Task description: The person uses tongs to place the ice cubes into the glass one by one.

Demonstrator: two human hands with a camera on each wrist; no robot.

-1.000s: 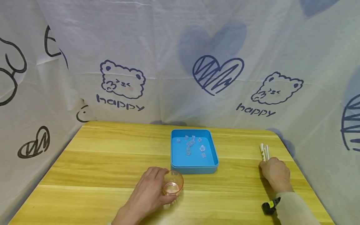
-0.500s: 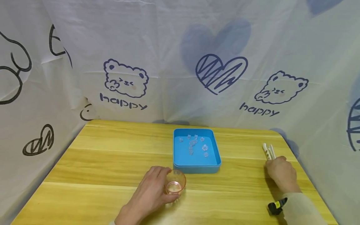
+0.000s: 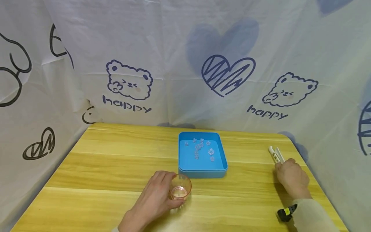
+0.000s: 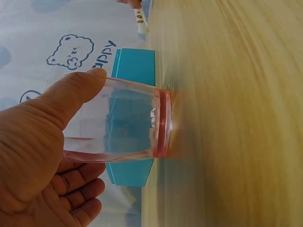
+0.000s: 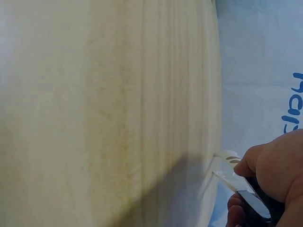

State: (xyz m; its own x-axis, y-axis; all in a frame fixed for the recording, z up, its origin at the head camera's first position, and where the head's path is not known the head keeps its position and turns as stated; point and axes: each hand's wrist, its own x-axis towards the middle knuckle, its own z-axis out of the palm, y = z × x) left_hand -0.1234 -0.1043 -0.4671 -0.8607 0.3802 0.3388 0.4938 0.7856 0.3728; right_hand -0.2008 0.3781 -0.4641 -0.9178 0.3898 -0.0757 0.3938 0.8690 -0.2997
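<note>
Tabletop (image 3: 101, 167); cup (image 4: 128, 120) upright, tongs (image 3: 274, 155) toward backdrop (image 3: 176, 64).

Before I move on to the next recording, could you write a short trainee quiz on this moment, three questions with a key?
1. Multiple choice: what does the person's left grip hold? A) a blue box; B) a tinted see-through cup; C) a black marker.
2. True or false: all the small clear pieces lie on the bare tabletop.
3. Fill in the blank: the right grip holds a pair of white-ended ____.

Key
1. B.
2. False: the small clear pieces lie inside the open blue box.
3. Tongs.
</note>
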